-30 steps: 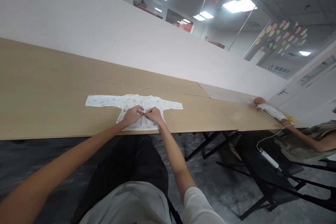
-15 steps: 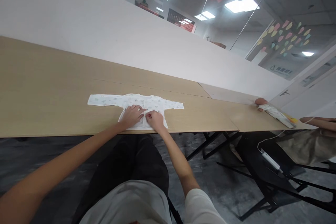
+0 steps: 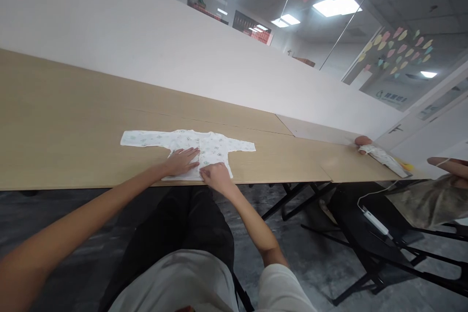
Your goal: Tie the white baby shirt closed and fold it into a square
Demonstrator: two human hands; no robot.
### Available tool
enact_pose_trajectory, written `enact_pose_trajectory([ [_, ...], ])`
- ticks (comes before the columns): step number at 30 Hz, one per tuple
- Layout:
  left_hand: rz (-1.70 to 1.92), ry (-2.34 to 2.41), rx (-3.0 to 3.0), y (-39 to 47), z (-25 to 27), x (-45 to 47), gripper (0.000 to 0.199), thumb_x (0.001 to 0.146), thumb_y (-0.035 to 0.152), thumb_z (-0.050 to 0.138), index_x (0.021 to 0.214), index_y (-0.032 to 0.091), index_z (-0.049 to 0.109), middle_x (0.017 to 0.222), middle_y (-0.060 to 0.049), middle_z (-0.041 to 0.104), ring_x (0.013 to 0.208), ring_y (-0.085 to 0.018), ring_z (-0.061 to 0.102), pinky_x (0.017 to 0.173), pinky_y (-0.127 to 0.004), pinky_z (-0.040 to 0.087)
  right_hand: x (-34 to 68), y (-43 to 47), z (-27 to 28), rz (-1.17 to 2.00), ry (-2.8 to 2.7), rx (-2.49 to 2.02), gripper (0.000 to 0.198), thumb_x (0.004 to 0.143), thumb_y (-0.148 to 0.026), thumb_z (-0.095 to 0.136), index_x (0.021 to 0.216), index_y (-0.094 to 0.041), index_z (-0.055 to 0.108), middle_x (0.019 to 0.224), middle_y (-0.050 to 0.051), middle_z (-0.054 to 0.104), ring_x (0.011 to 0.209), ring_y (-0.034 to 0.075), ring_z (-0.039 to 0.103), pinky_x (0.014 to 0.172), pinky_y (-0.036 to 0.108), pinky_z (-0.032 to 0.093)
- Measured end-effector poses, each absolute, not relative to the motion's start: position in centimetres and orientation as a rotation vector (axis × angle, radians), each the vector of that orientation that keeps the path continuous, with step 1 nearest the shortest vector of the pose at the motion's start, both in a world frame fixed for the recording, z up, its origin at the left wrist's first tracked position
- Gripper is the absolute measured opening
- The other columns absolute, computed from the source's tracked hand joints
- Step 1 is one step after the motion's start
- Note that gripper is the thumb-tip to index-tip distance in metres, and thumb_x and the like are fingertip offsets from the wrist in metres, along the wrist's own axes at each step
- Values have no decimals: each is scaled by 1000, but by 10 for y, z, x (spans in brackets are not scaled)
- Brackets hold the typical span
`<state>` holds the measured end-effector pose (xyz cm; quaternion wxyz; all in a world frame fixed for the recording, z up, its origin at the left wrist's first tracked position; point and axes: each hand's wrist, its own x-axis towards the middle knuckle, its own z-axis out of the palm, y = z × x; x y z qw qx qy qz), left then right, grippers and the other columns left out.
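A small white baby shirt [image 3: 212, 145] with a scattered print lies spread on the table, both sleeves stretched out sideways. On its lower left front my left hand [image 3: 182, 162] rests flat with the fingers extended. My right hand [image 3: 216, 175] is beside it at the lower middle of the shirt, fingers curled in and pinching the front edge of the cloth near the hem. The fingertips of the right hand are partly hidden, so the exact bit of cloth between them is hard to see.
The long wooden table [image 3: 73, 122] runs along a white partition [image 3: 146, 58]. At its far right lies a doll [image 3: 380, 155] in white printed clothing. Black folding chairs [image 3: 369, 234] stand at the right, one with a white power strip [image 3: 378, 223]. Another person's arm [image 3: 448, 165] shows there.
Down the shirt front towards the hem, my right hand has moved closer to me. My left hand has shifted slightly left and down, lying flatter on the cloth.
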<state>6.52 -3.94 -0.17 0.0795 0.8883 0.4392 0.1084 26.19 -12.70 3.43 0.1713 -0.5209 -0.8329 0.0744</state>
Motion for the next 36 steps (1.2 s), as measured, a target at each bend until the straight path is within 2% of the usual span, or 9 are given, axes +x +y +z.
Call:
enact_pose_trajectory([
  [2,304,1295,2680,-39,-3,64,64,94,51,32,149,19,41,157,-13,34,147,-27,27,117,-46,19,265,-106,43,287,-2280,-1541,22,92,-29,58,102,-22,76,96,9,76,96,24,67,88,30,42],
  [6,350,1320,2664,-36,0,60,62,95,51,31,150,24,41,158,-11,33,148,-27,26,118,-49,18,278,-46,57,288,-2165,-1668,27,92,-24,56,113,-20,72,114,9,73,106,23,65,90,28,45],
  [9,463,1248,2670,-36,7,62,54,96,48,33,143,30,50,155,-6,41,144,-25,33,118,-46,18,287,-8,60,271,-2125,-1767,30,92,-18,51,115,-18,70,118,9,71,109,22,64,90,27,46],
  [13,606,1098,2674,-41,9,73,43,95,45,37,120,30,69,139,-5,59,132,-23,48,116,-43,25,292,18,54,194,-2160,-1864,32,90,-15,48,115,-19,68,120,9,69,113,21,61,93,28,45],
  [16,632,1084,2678,-41,5,79,43,95,46,37,110,29,74,135,-6,62,129,-24,51,115,-45,25,294,28,48,112,-2177,-1930,32,92,-18,47,118,-17,65,127,12,64,118,23,58,97,32,44],
  [22,684,1365,2611,-10,12,62,49,96,47,33,132,30,62,150,-6,48,138,-27,41,116,-45,23,309,51,41,123,-2140,-1982,34,96,-28,40,121,-14,58,130,15,61,120,27,55,103,46,40],
  [27,648,1894,2388,29,28,22,49,92,38,38,134,19,57,140,-15,56,131,-31,47,109,-49,32,316,58,38,34,-2130,-2022,29,93,-27,49,115,-15,63,122,15,66,118,27,57,107,46,33],
  [32,373,2033,2265,48,33,-7,42,83,38,51,114,14,66,126,-20,63,121,-36,53,104,-49,35,331,55,48,152,-2140,-2002,22,87,-31,59,97,-14,69,105,12,71,93,22,64,81,29,43],
  [36,275,2042,2219,61,37,-20,53,78,40,58,125,15,63,132,-20,58,125,-37,48,103,-51,34,344,54,60,254,-2151,-1840,25,87,-34,60,99,-14,69,102,8,72,80,17,62,68,24,42],
])
